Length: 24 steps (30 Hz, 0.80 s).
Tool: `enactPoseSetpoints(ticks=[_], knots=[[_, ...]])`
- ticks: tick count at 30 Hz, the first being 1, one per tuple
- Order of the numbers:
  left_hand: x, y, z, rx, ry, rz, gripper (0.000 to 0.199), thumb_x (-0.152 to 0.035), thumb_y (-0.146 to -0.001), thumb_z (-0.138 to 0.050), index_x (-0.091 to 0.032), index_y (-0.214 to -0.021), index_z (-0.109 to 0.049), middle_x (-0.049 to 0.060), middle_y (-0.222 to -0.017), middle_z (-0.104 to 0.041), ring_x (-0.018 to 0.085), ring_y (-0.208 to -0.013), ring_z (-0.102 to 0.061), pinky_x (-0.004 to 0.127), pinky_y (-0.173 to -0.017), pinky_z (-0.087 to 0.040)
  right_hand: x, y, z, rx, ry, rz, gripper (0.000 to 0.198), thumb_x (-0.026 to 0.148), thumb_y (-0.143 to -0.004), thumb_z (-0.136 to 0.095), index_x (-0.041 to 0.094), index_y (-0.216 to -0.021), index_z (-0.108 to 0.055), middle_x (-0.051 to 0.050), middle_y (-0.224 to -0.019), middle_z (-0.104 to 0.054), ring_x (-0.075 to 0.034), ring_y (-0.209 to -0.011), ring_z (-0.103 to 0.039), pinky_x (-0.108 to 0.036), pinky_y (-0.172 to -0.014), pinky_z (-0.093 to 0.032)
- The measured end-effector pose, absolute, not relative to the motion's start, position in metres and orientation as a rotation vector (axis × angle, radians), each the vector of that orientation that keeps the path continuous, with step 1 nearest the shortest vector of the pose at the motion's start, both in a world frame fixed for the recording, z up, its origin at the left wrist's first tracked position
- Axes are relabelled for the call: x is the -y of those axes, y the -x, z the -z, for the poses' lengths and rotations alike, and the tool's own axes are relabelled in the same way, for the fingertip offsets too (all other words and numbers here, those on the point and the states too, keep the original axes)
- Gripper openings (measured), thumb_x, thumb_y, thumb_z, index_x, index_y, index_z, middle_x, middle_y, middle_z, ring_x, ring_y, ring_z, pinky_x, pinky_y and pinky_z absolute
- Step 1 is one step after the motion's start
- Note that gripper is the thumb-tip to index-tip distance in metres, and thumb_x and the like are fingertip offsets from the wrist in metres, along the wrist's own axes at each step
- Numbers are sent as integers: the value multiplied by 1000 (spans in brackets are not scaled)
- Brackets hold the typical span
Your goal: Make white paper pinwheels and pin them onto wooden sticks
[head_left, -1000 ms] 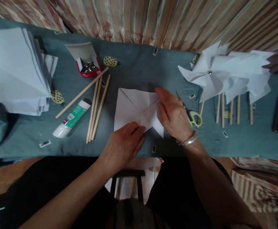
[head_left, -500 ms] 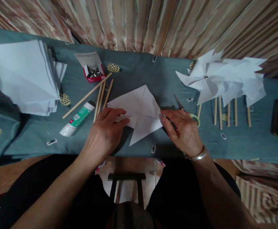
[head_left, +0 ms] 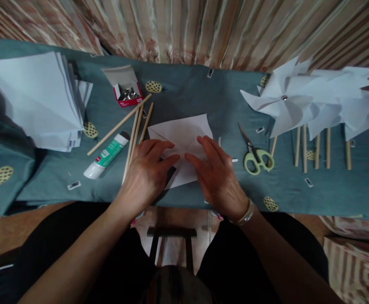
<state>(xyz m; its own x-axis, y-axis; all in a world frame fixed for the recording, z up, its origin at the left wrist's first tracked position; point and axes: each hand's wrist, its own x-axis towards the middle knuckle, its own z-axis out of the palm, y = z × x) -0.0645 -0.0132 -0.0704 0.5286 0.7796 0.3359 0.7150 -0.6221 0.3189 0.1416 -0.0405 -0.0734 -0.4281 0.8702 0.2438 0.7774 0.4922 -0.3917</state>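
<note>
A white paper sheet (head_left: 184,128) with cut slits lies in front of me on the cloth, its lower part hidden by my fingers. My left hand (head_left: 151,166) rests at its left side, thumb and fingers apart, with a dark gap in the paper showing near the thumb. Over the right half of the sheet is my right hand (head_left: 218,177), fingers spread and fingertips near the middle of the paper. Scissors with green handles (head_left: 256,158) lie to the right of that hand. Several wooden sticks (head_left: 136,131) lie just left of the paper.
At the left are a stack of white paper (head_left: 39,101), a glue stick (head_left: 107,155) and a red box of metal pins (head_left: 127,95). Finished paper pinwheels (head_left: 294,99) on sticks lie at the right. A pleated curtain (head_left: 184,31) hangs behind the table.
My right hand has moved left from the paper's right corner to over its middle, uncovering the scissors. My left hand stays at the left side. The view has shifted slightly.
</note>
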Motion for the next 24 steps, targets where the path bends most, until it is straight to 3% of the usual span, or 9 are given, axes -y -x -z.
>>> enactPoseSetpoints(ticks=[6,16,21,24], knots=[[14,63,73,-1306,-2538,-670,31,-7,-89,-46,-19,-104,-72,12,-116,-66,28,-110,-56,51,-92,-49,35,-134,79,2364,1388,-325,43,6,-90,-44,21,-129,-53,-15,-153,-37,-32,-148,-26,-56,-109,-39],[20,60,63,-1247,-2571,-768,25,-9,-92,-47,-14,-107,-67,10,-109,-68,26,-103,-57,44,-90,-51,33,-115,81,2345,1439,-265,36,5,-91,-40,16,-121,-56,-16,-150,-44,-30,-147,-29,-51,-108,-40],[30,51,54,-1120,-2577,-842,10,-15,-89,-60,-13,-97,-65,9,-97,-70,24,-92,-58,40,-81,-51,29,-124,77,2239,1382,-443,36,8,-92,-37,18,-117,-61,-14,-149,-46,-28,-147,-30,-53,-112,-38],[36,46,58,-1070,-2610,-773,9,-19,-89,-63,-14,-95,-65,8,-94,-70,24,-90,-58,38,-77,-51,27,-144,71,2095,1361,-573,39,11,-93,-37,19,-126,-57,-13,-149,-45,-24,-143,-37,-50,-115,-37]])
